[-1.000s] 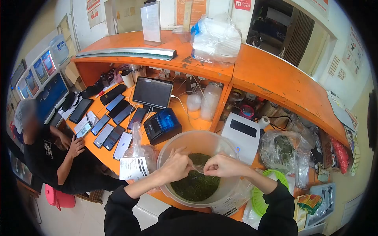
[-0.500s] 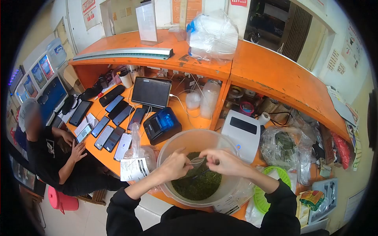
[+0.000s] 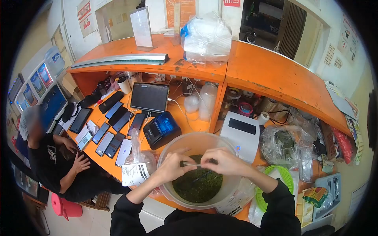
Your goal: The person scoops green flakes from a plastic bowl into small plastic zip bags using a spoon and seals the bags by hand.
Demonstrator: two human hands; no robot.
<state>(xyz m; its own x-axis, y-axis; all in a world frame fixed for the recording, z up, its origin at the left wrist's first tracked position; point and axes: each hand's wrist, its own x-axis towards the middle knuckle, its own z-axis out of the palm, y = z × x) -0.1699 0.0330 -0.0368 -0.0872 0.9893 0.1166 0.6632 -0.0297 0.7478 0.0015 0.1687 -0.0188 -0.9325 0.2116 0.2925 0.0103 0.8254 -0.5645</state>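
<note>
Above a large translucent plastic tub point(image 3: 233, 185), my left hand point(image 3: 173, 166) and my right hand point(image 3: 222, 160) are close together, fingers pinched. Between them is stretched the edge of a small clear plastic bag point(image 3: 193, 164), seen nearly edge-on; what is in it I cannot make out. Finely chopped, dark green leafy stuff point(image 3: 193, 189) covers the tub's bottom. A thin dark utensil point(image 3: 201, 176) lies on it, partly hidden by my hands. Left of the tub stands a knotted clear plastic bag point(image 3: 136, 151) with a printed paper slip point(image 3: 135, 175).
Several phones point(image 3: 104, 143), a tablet point(image 3: 149, 97) and a receipt printer point(image 3: 162, 129) fill the left side. A white device point(image 3: 241, 135), a bag of greens point(image 3: 284, 141) and a green plastic basket point(image 3: 262, 200) stand right. A seated person point(image 3: 51, 157) in black touches a phone at far left.
The small bag's mouth, held apart before, now shows as a flat line between my fingers. My hands have drawn level. The camera view has shifted slightly. The seated person's near hand has lifted a little.
</note>
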